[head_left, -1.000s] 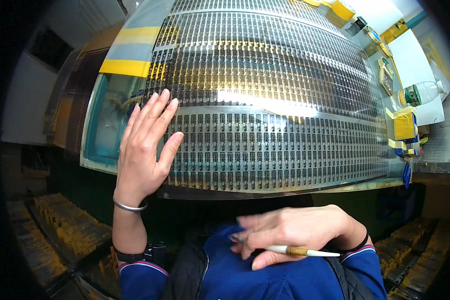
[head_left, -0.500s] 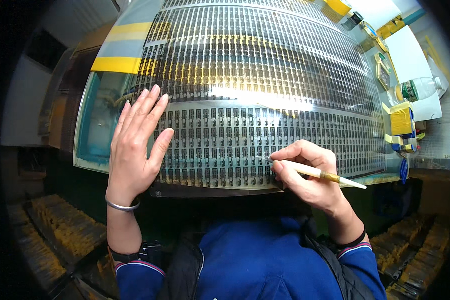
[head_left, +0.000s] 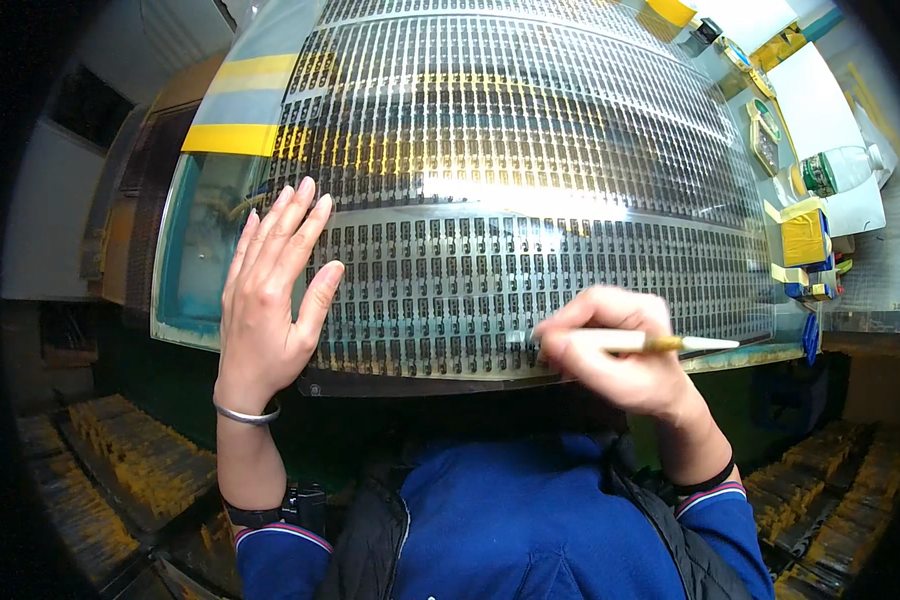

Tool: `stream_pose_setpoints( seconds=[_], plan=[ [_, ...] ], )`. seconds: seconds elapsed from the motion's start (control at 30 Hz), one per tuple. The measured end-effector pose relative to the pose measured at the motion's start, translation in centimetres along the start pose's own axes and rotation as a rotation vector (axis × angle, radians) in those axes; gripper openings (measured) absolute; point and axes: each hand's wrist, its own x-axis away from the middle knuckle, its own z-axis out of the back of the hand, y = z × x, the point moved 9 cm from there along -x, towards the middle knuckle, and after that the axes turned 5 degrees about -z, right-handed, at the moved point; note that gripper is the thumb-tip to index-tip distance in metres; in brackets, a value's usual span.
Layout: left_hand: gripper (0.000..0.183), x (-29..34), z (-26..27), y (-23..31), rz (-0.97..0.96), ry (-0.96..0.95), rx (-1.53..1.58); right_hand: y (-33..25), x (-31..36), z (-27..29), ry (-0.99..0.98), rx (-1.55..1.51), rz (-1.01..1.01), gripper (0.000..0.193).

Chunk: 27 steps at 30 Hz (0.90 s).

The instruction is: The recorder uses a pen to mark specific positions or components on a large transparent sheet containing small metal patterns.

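A large clear film (head_left: 450, 285) printed with rows of small dark rectangular patterns lies over a glass-topped table. My left hand (head_left: 267, 290) rests flat on its left edge, fingers stretched forward and thumb apart. Close to the near edge of the film, right of centre, my right hand (head_left: 615, 350) grips a slim pen-shaped tool (head_left: 630, 341). Its handle is cream with a brass-coloured band and a white tapered end pointing right. The working tip, toward the left, is smeared by motion, so I cannot tell whether it touches the film.
Yellow tape strips (head_left: 230, 139) cross the far left corner. Along the right edge are a yellow-wrapped block (head_left: 804, 240), tape rolls (head_left: 764, 122) and a clear plastic bottle (head_left: 842, 172) with a green label. Racks of yellow-edged pieces (head_left: 140, 450) stand below on both sides.
My right hand has shifted slightly and blurs now. The tool's handle has swung from a downward slant to nearly level. My left hand stays flat in about the same place.
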Motion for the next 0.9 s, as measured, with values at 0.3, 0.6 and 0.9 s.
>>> stream_pose_setpoints(
  seconds=[0.3, 0.6, 0.9],
  plan=[
    [0.049, 0.1, -0.3, -0.2, -0.005, 0.011, -0.005, -4.1, 0.4, -1.6, -0.090, 0.374, 0.468, 0.026],
    [0.048, 0.3, -0.1, -0.4, -0.006, 0.019, -0.016, -2.1, 2.3, 2.1, 0.032, -0.285, 0.098, 0.029],
    [0.048, -0.1, -0.2, 0.1, -0.002, -0.002, -0.025, -4.0, 2.9, -3.7, -0.224, 0.444, 0.601, 0.025]
  ],
)
